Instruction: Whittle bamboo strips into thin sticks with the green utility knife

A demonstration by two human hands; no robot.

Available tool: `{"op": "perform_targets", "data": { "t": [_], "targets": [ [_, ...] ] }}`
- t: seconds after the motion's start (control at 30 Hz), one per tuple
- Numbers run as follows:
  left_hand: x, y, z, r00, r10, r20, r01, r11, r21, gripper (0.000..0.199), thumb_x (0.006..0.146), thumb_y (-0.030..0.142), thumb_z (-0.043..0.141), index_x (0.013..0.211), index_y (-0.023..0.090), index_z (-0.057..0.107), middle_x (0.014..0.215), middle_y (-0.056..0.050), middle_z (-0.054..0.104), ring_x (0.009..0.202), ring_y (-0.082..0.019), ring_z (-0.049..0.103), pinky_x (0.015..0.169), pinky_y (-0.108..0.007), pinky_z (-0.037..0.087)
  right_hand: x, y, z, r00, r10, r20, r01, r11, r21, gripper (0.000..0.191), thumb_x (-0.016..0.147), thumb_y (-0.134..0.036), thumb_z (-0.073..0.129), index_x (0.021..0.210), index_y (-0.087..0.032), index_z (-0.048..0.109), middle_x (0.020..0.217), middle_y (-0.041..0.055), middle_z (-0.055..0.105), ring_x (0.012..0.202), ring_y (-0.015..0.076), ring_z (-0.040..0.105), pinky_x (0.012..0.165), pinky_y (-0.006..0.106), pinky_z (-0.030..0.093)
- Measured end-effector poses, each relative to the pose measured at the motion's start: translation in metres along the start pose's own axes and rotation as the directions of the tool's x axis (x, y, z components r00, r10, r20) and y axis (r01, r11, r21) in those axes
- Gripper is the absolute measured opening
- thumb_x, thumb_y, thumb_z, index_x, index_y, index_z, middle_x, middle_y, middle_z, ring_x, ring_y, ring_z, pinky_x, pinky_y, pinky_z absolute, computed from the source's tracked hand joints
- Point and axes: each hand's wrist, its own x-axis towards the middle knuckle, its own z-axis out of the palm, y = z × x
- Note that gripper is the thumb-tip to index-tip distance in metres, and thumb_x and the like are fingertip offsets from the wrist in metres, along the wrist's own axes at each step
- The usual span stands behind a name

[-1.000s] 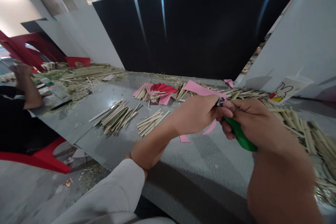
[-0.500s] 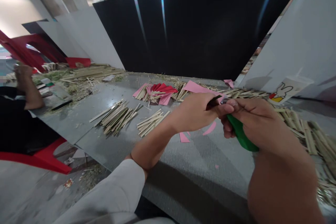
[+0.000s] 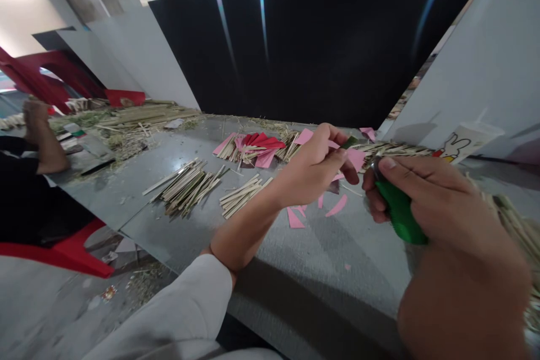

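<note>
My left hand (image 3: 320, 171), above the table's middle, pinches a short dark green strip (image 3: 349, 142), which looks like bamboo, between thumb and fingers. Most of the strip is hidden. To its right, my right hand (image 3: 434, 191) is wrapped round a green-handled knife (image 3: 400, 216). My thumb lies along the metal at its top, and the blade hardly shows. The two hands are apart. Beneath them lie pink paper scraps (image 3: 336, 206). A red and pink folded paper fan (image 3: 259, 143) rests among thin sticks beyond my left wrist.
Bundles of split bamboo sticks (image 3: 188, 188) and a smaller pile (image 3: 244, 196) lie left of my forearm. A paper cup (image 3: 472, 138) stands at the right. A black panel (image 3: 304, 45) rises behind the table. Another person's arm (image 3: 48, 146) is at the far left.
My hands were together and have come apart. My left hand has moved slightly left and up with the strip, its fingers spreading. The knife has shifted slightly right.
</note>
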Motion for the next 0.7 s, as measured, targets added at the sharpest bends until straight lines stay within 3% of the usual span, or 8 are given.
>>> {"op": "perform_targets", "data": {
  "t": [0.13,0.3,0.53,0.7],
  "targets": [
    [0.0018,-0.0014,0.002,0.999,0.01,-0.033,-0.011,0.999,-0.03,0.007,0.105,0.021,0.052,0.103,0.023,0.046,0.087,0.001,0.07,0.064,-0.007,0.054,0.058,-0.024,0.043,-0.0016,-0.0033,0.0036,0.997,-0.052,0.056,0.055,0.997,-0.055,0.056,0.095,-0.071,0.075,0.074,-0.019,0.068,0.06,0.0042,0.064,0.048,0.0151,0.061,0.044,0.024,0.048],
    [0.001,0.0032,0.0034,0.999,0.044,-0.016,-0.044,0.999,0.011,0.01,0.099,0.016,0.056,0.094,0.021,0.05,0.085,0.0,0.066,0.073,-0.009,0.06,0.065,-0.026,0.05,-0.0022,-0.0047,0.0027,0.988,-0.096,0.123,0.117,0.977,-0.178,0.061,0.1,-0.074,0.066,0.076,-0.018,0.067,0.058,0.005,0.064,0.049,0.0142,0.058,0.044,0.022,0.044],
    [0.0,-0.0004,0.0019,0.989,0.137,0.056,-0.143,0.983,0.118,0.012,0.092,0.01,0.056,0.09,0.021,0.051,0.083,0.001,0.066,0.077,-0.011,0.061,0.071,-0.029,0.048,0.0014,-0.005,-0.0014,0.981,-0.037,0.191,0.092,0.952,-0.291,0.073,0.093,-0.09,0.06,0.076,-0.019,0.068,0.053,0.0068,0.064,0.042,0.0139,0.052,0.037,0.022,0.038],
    [-0.0029,0.0004,0.0018,0.987,0.137,0.078,-0.15,0.97,0.189,0.021,0.089,0.017,0.07,0.091,0.022,0.049,0.079,0.003,0.062,0.072,-0.01,0.055,0.069,-0.029,0.044,0.0034,-0.0035,-0.0044,0.967,-0.034,0.252,0.097,0.966,-0.241,0.075,0.095,-0.084,0.064,0.061,-0.017,0.063,0.052,0.0072,0.063,0.041,0.0105,0.05,0.038,0.021,0.038]
  ]
}}
